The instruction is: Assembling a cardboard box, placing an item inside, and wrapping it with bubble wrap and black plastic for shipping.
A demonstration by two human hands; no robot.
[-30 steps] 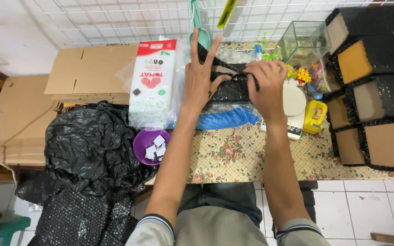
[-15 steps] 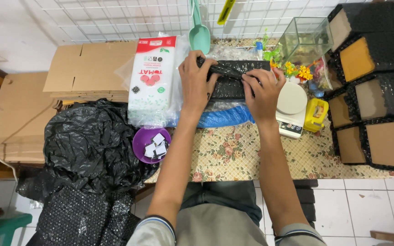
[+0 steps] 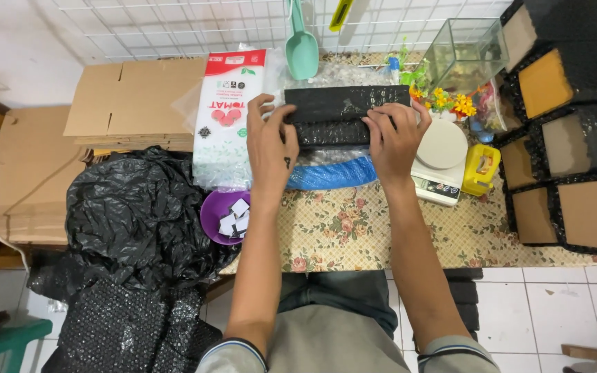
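A black bubble-wrap bundle (image 3: 343, 114) lies across the back of the floral table (image 3: 354, 228), partly rolled into a long shape. My left hand (image 3: 269, 148) presses on its left end, fingers bent over the roll. My right hand (image 3: 395, 138) holds the right end, fingers on top of the wrap. A blue plastic roll (image 3: 329, 174) lies just in front of the bundle, between my wrists. A red and white bag (image 3: 226, 117) stands left of my left hand.
A purple bowl (image 3: 226, 215) of small white pieces sits by a heap of black plastic (image 3: 133, 214). A white scale (image 3: 440, 159), a yellow tape dispenser (image 3: 479, 169) and a glass tank (image 3: 461, 52) stand at right. Wrapped boxes (image 3: 575, 138) stack far right; flat cardboard (image 3: 133, 103) lies left.
Both hands slid apart along the black wrap, the left one coming down from spread fingers to grip the left end. The wrap now lies stretched out longer and flatter.
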